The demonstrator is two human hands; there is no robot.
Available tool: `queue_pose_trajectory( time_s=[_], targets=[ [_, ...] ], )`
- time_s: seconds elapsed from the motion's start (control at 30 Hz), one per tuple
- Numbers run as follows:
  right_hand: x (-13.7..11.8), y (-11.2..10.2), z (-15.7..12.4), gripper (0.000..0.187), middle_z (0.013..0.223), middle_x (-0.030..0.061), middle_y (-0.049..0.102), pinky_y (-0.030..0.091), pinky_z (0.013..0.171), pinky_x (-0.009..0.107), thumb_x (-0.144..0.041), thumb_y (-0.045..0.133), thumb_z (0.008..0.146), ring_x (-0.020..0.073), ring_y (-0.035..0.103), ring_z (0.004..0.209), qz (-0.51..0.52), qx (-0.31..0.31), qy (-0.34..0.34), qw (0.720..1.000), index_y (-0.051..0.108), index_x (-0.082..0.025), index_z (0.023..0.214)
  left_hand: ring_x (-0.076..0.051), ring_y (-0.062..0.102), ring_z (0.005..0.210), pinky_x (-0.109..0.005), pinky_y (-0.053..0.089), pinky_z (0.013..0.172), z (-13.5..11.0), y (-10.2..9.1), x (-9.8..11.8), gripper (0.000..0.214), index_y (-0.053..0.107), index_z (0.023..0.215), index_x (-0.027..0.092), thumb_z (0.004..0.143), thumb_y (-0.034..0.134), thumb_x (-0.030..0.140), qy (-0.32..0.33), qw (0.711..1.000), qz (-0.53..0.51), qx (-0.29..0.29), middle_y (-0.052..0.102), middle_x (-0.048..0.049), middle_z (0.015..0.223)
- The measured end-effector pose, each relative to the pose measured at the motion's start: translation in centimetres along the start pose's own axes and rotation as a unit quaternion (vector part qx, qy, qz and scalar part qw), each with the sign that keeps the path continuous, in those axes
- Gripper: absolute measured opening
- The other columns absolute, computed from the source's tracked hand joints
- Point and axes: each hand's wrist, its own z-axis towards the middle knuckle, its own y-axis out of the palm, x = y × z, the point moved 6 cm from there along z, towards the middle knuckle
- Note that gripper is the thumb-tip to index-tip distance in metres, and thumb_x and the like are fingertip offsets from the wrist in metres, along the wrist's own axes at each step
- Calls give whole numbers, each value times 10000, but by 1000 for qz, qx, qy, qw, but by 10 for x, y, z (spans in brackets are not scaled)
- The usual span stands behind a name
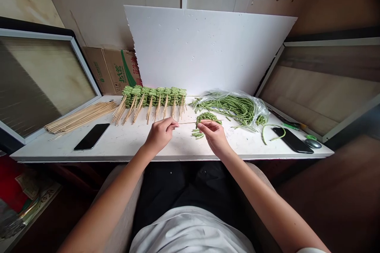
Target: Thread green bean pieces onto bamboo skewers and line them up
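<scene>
Above the table front, my left hand (162,133) is closed around one end of a thin bamboo skewer (187,123), which lies almost level and points right. My right hand (216,136) pinches a short piece of green bean (197,120) at the other end of the skewer. Whether the skewer passes through that piece is too small to tell. Just behind my right hand lies a pile of cut green bean pieces (208,116), with a few more pieces (197,133) in front. Farther left, finished-looking bean skewers (154,97) are stacked in a row, sticks toward me.
Loose bamboo skewers (81,118) and a phone (92,137) lie at left. Long beans (237,107) fill a clear plastic bag at back right. Another black phone (292,140) is near the right edge. A white foam board (208,51) stands behind, beside a cardboard box (111,69).
</scene>
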Motion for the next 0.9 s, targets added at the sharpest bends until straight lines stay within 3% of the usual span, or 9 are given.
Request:
queue_pose_trajectory(
  time_s=[0.3, 0.43, 0.5, 0.6, 0.7, 0.8, 0.9],
  targets=[
    [-4, -1, 5, 326, 1034, 46, 795, 608, 869, 371, -438, 1006, 676, 216, 723, 942, -17, -48, 1, 999, 859, -265, 910, -159, 735, 711, -244, 534, 641, 1, -3, -2, 222, 694, 893, 211, 979, 561, 55, -2, 1000, 1, 5, 765, -3, 787],
    [-17, -8, 12, 369, 1186, 84, 798, 610, 917, 420, -478, 938, 787, 272, 730, 1088, -130, -115, -38, 984, 853, -273, 1081, -169, 728, 713, -260, 538, 653, 1, -4, -10, 149, 697, 902, 212, 1005, 618, 139, -15, 1000, 10, 13, 771, -15, 802],
    [-19, -13, 16, 323, 1214, 105, 796, 601, 921, 460, -487, 839, 901, 304, 719, 1116, -252, -143, -81, 954, 844, -267, 1137, -178, 738, 741, -274, 548, 677, 1, -4, -16, 131, 694, 896, 213, 1002, 637, 161, -26, 999, 14, 15, 784, -24, 829],
    [-9, -19, 18, 243, 1143, 126, 804, 564, 953, 538, -384, 675, 1032, 346, 677, 1111, -449, -163, -167, 863, 843, -248, 1144, -192, 746, 766, -295, 553, 702, -1, -3, -22, 123, 695, 898, 215, 996, 638, 168, -43, 999, 23, 13, 792, -32, 845],
    [9, -20, 16, 243, 1120, 143, 790, 549, 965, 540, -280, 632, 1044, 353, 641, 1094, -555, -181, -213, 783, 838, -236, 1167, -197, 742, 763, -301, 547, 700, -2, -2, -26, 116, 696, 904, 217, 993, 636, 174, -52, 998, 34, 8, 790, -35, 844],
    [22, -22, 14, 197, 1090, 141, 773, 544, 954, 505, -291, 711, 1000, 347, 617, 1077, -595, -204, -215, 747, 845, -235, 1133, -197, 741, 768, -301, 545, 702, -3, -1, -27, 108, 695, 907, 219, 993, 639, 185, -54, 998, 42, 8, 793, -37, 860],
    [26, -24, 16, 162, 1027, 136, 768, 526, 948, 499, -313, 731, 988, 340, 605, 1037, -605, -216, -209, 737, 857, -236, 1057, -197, 738, 768, -301, 543, 701, -3, -1, -27, 104, 690, 906, 220, 996, 644, 200, -52, 997, 49, 7, 792, -37, 863]
  ],
)
